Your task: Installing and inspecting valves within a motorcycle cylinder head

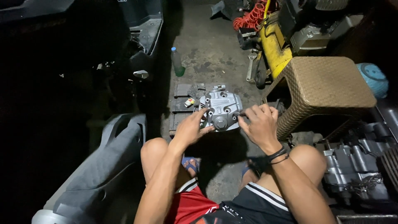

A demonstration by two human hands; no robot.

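The room is dim, and the light falls mostly on the middle, as if it comes from above and a little behind the person. The concrete floor (211, 49) and the grey engine cylinder head (222, 108) are the brightest parts, sharp enough to show their details. Under the arms a dark shadow lies on the floor between the knees. The whole left side is almost black and its shapes are lost. The right corners are also dark. The yellow compressor tank (274, 47) has a soft shine. The edges look slightly stretched by the wide lens.
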